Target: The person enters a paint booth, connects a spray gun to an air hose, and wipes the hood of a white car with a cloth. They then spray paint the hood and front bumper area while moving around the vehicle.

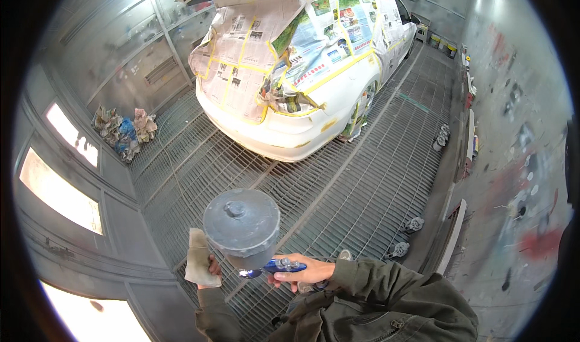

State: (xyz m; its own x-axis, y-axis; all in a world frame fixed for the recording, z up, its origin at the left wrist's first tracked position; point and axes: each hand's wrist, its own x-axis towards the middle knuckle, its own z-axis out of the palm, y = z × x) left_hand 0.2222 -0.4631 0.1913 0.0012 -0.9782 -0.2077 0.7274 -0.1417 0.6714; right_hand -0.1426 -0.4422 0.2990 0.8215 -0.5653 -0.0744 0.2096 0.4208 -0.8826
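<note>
A cloth point(197, 258) is held in the left hand point(214, 271), whose bent fingers it partly hides, and right of it a lidded cup point(241, 224) tops and partly blocks the gun point(285, 266), held above the grating point(326, 212) by the right hand point(313, 270), its closed fingers covering the handle.

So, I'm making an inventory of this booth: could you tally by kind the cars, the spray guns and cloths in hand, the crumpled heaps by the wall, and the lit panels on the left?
Car: 1
Spray gun, cup included: 1
Cloth: 1
Heap: 1
Lit panels: 3
Total: 7
</note>
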